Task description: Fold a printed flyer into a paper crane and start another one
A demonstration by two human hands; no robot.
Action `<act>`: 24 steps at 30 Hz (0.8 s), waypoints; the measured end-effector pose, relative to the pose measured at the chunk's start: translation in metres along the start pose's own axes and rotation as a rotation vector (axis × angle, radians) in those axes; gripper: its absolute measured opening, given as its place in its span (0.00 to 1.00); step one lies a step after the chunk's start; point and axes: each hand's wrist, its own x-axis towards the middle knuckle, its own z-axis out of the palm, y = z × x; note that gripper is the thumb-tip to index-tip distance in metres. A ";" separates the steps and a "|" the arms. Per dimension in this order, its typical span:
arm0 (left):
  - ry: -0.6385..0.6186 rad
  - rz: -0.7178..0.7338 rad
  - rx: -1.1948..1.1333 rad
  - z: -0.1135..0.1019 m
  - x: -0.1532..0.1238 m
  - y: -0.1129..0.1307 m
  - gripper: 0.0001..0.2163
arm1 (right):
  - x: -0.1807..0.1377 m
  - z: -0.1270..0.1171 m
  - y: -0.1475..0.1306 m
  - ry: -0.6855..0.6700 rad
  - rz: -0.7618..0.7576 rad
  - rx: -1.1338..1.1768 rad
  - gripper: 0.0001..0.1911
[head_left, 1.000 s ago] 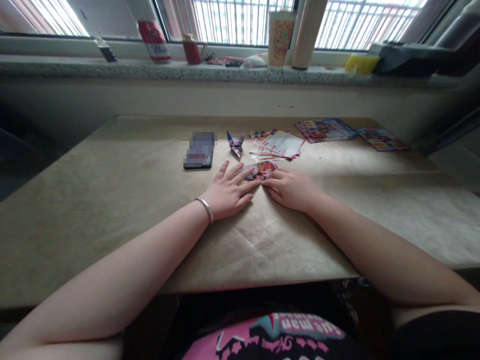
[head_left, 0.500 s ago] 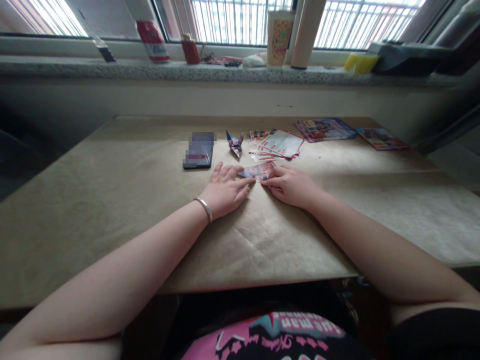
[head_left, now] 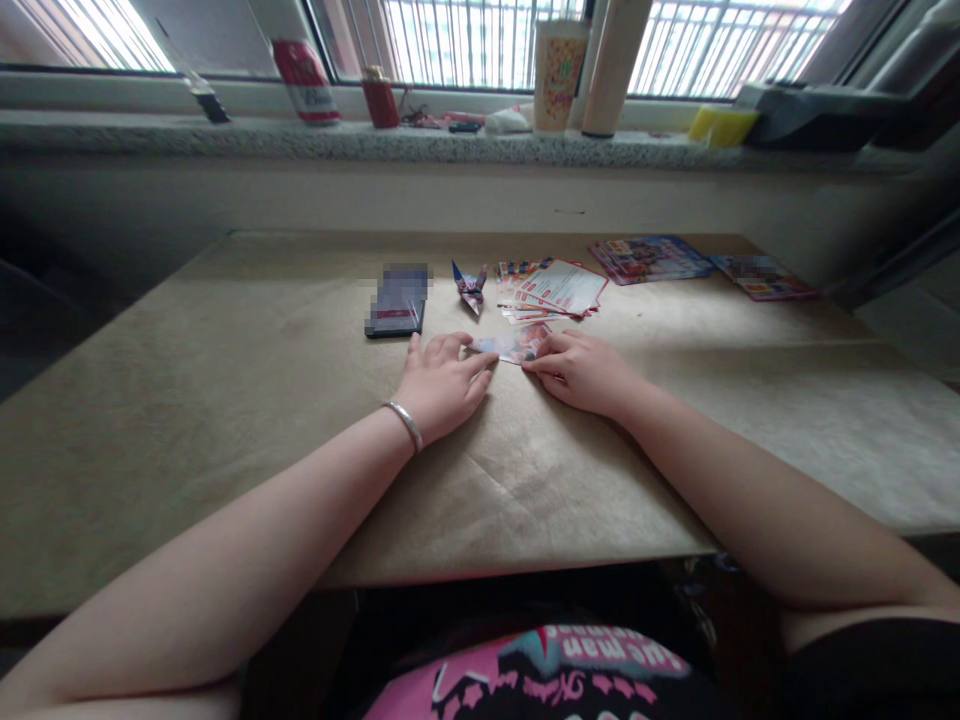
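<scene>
A small folded piece of printed paper [head_left: 516, 346] lies flat on the table between my hands. My left hand [head_left: 442, 380], with a silver bangle at the wrist, rests palm down with its fingers spread, the fingertips on the paper's left part. My right hand [head_left: 581, 370] pinches the paper's right end between thumb and fingers, covering that end. Just beyond the paper stands a folded paper crane [head_left: 470, 288] in blue, pink and white. To its right, several printed cards [head_left: 559, 288] lie fanned out.
A phone [head_left: 400, 302] lies left of the crane. Stacks of colourful printed sheets [head_left: 652, 260] lie at the back right. On the stone windowsill [head_left: 450, 148] stand a red can [head_left: 306, 82], a paper cup [head_left: 559, 78] and a yellow sponge-like block [head_left: 721, 127].
My left hand has slid a little to the left along the paper, uncovering more of its lower edge. My right hand stays in the same place, still pinching.
</scene>
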 end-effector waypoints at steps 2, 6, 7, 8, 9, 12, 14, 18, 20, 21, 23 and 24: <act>0.012 -0.017 0.010 -0.003 0.001 -0.004 0.19 | 0.000 0.000 0.000 0.000 0.005 0.009 0.15; 0.048 0.000 0.051 -0.007 0.003 -0.011 0.18 | 0.000 -0.002 -0.001 -0.011 0.020 0.018 0.15; 0.061 0.003 0.064 -0.008 0.004 -0.012 0.18 | 0.000 -0.002 -0.001 -0.013 0.020 0.020 0.15; 0.073 0.004 0.074 -0.008 0.004 -0.012 0.18 | 0.000 -0.002 -0.001 -0.016 0.021 0.023 0.15; 0.080 0.004 0.081 -0.008 0.004 -0.012 0.18 | 0.000 -0.002 -0.001 -0.017 0.022 0.025 0.15; 0.081 -0.001 0.091 -0.008 0.004 -0.009 0.18 | 0.000 -0.002 0.000 -0.018 0.028 0.027 0.15; 0.079 -0.007 0.097 -0.008 0.004 -0.008 0.18 | -0.001 -0.002 0.000 -0.018 0.022 0.027 0.15; 0.085 -0.035 0.124 -0.010 0.005 -0.009 0.18 | -0.001 -0.002 0.001 -0.020 0.010 0.036 0.15; 0.088 -0.049 0.141 -0.011 0.005 -0.011 0.18 | -0.001 -0.003 0.001 -0.017 0.004 0.042 0.15; 0.091 -0.055 0.150 -0.011 0.006 -0.012 0.19 | -0.001 -0.003 0.001 -0.016 0.002 0.045 0.15; 0.101 -0.057 0.170 -0.012 0.006 -0.015 0.19 | -0.001 -0.003 0.001 -0.016 0.002 0.045 0.15; 0.109 -0.056 0.179 -0.012 0.006 -0.016 0.19 | -0.001 -0.003 0.001 -0.016 0.005 0.042 0.15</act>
